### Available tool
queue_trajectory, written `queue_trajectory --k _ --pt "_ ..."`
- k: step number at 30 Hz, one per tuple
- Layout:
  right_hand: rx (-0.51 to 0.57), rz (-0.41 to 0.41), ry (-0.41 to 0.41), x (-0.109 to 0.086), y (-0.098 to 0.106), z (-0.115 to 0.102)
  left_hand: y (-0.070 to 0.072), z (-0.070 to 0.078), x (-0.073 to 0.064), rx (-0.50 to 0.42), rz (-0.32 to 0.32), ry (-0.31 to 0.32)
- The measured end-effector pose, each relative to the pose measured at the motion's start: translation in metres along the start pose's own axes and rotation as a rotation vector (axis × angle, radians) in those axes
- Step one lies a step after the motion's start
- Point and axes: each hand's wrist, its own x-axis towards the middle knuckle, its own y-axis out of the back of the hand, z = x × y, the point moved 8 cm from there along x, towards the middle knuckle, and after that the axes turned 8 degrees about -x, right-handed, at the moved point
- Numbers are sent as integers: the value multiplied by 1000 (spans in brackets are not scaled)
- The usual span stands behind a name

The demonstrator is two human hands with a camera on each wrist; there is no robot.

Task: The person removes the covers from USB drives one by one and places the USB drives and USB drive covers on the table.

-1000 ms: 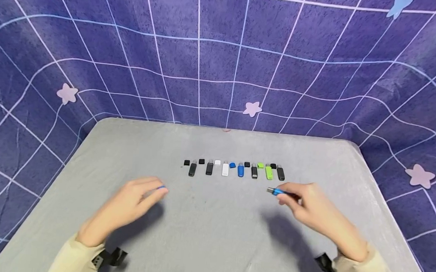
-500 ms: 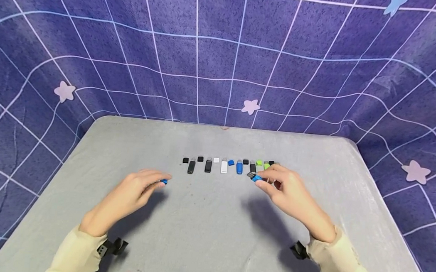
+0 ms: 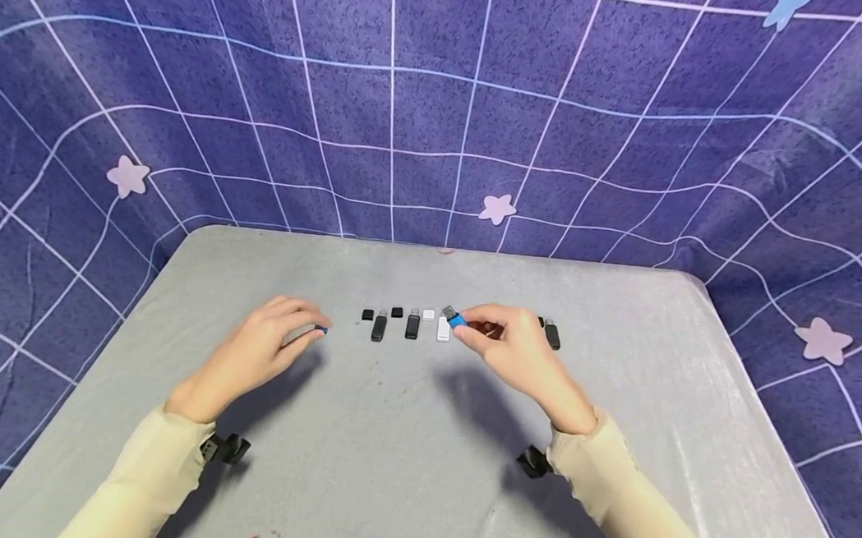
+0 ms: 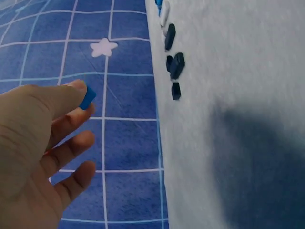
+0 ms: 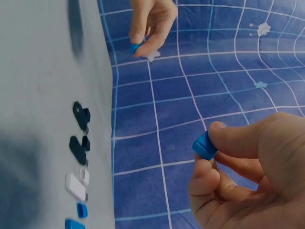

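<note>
Between thumb and fingertips, my left hand (image 3: 266,345) pinches a small blue USB stick cap (image 4: 88,98), above the table left of the row. My right hand (image 3: 518,348) pinches a blue USB stick (image 3: 457,321) by its body, its metal plug pointing up and left. That stick hangs over the white USB stick (image 3: 444,330) and partly covers it. In the right wrist view, another blue USB stick (image 5: 75,224) and a blue cap (image 5: 82,210) lie in the row. From the head view the right hand hides that part of the row.
Black USB sticks (image 3: 379,327) lie in the row with black caps (image 3: 396,311) beside them, and a white cap (image 3: 428,315). One black stick (image 3: 552,334) lies right of my right hand. A grey cloth covers the table (image 3: 389,464); a purple curtain (image 3: 337,107) hangs behind.
My right hand has moved left along the row and slightly farther away, carrying the blue USB stick. My left hand has shifted slightly away from me, still pinching the blue cap.
</note>
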Motion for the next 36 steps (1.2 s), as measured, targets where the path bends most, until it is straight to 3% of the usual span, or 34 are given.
queue_trajectory --k 6,11,15,21,28,36 --pt "51 -57 -88 22 -19 -4 -2 -21 4 -7 -2 78" --pt "117 -115 -142 43 -42 -8 -5 -35 5 22 15 77" --pt "148 -153 -174 59 -62 -9 -14 -45 7 54 -23 71" --pt "206 -194 -187 81 -93 -11 -23 -58 15 58 -56 127" --pt "177 -263 -313 100 -124 -5 -37 -72 22 80 -124 194" --pt "99 -260 -402 114 -153 1 -52 -84 22 105 -196 239"
